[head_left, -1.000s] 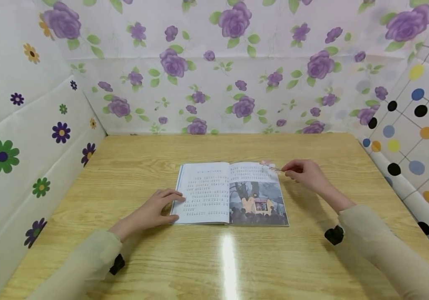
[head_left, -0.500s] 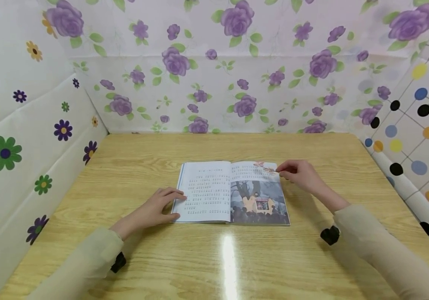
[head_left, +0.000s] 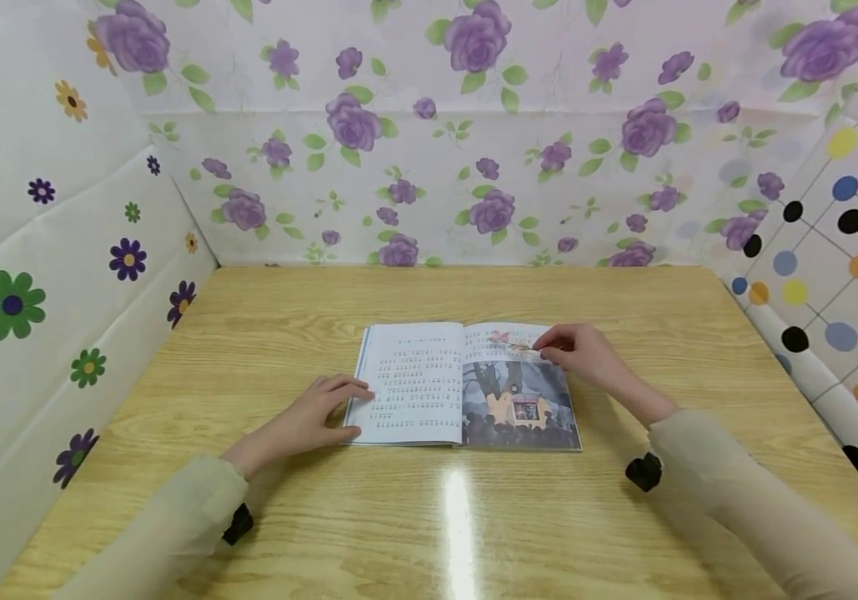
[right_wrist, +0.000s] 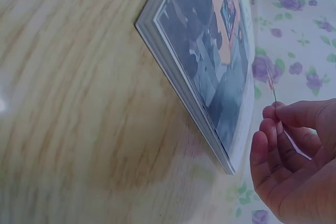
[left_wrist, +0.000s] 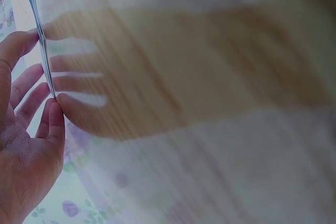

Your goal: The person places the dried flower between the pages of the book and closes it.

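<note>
An open book [head_left: 413,392] lies on the table, text on its left page and a dark picture on the right one. My left hand [head_left: 313,419] rests on the left page's outer edge with fingers spread; in the left wrist view my left hand [left_wrist: 31,114] touches the book's edge [left_wrist: 42,40]. Between thumb and fingertips, my right hand [head_left: 582,354] pinches a thin, flat bookmark [head_left: 507,340] with a pink pattern, over the top of the right page. The right wrist view shows the bookmark [right_wrist: 271,85] nearly edge-on, pinched by my right hand [right_wrist: 294,150].
The wooden table [head_left: 286,517] extends around the book. Behind it stands a wall covering with purple flowers [head_left: 398,167]. Patterned sheets [head_left: 38,208] close off the left side, and a dotted sheet [head_left: 834,275] the right.
My right hand has moved left and slightly nearer, carrying the bookmark from the book's top right corner further over the right page. My left hand stays on the left page.
</note>
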Tool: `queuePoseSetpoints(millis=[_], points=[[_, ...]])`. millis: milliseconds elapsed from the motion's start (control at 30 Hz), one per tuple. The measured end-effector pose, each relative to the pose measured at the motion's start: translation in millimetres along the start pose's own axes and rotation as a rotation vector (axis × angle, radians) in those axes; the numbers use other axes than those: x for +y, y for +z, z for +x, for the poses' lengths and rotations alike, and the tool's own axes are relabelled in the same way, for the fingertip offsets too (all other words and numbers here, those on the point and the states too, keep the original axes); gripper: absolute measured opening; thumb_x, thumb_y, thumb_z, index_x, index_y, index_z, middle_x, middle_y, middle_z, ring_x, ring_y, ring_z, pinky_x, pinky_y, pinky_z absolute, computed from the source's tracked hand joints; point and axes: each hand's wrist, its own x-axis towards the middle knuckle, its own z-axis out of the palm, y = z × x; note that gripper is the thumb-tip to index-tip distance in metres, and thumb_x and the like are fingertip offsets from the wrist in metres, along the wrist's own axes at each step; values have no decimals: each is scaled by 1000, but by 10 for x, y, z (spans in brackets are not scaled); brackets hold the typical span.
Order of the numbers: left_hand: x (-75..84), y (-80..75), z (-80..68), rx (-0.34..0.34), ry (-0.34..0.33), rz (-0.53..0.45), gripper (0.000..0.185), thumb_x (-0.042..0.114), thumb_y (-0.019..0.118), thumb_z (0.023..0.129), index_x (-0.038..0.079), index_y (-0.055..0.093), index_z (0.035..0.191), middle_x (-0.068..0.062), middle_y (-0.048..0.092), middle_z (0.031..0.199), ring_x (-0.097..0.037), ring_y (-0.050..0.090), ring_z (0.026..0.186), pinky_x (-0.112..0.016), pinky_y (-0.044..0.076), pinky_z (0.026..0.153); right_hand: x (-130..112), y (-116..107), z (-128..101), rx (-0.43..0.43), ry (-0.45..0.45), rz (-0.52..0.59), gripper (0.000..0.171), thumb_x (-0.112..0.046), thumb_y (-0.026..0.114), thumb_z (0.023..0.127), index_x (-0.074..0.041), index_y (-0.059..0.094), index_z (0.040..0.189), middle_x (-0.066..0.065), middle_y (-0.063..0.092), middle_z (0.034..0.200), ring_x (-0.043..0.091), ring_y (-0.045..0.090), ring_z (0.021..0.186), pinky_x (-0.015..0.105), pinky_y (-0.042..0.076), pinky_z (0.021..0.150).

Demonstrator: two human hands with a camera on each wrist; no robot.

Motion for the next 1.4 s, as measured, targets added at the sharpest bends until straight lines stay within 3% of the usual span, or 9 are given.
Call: queuePoseSetpoints(millis=[367,700,1000,1400], points=[[20,-12,3,-9,-14,-2,48,24,74,89,14,60,133,-9,52,143,-33,45,130,-53,39,108,-23,133,14,-22,-43,-5,14,-8,62,95,-6,74,104,14,72,102,18,63,81,28,51,70],[28,-14,1,-6,-14,-1,47,24,74,89,14,60,133,-9,53,143,-34,45,131,-54,39,109,-47,241,4,-72,-25,14,14,-9,63,95,-7,74,103,13,73,99,18,62,78,27,49,66],[26,-25,1,10,5,5,47,21,75,88,12,60,132,-11,54,141,-36,46,129,-55,40,107,-26,299,-1,-92,-54,14,14,-8,63,94,-7,74,104,11,73,98,15,63,81,26,51,72],[41,-22,-9,10,0,10,47,21,75,88,12,60,132,-11,54,141,-36,47,128,-55,40,106,-25,347,-39,-143,-59,28,16,-9,61,96,-8,73,106,9,73,96,15,65,80,28,53,71]])
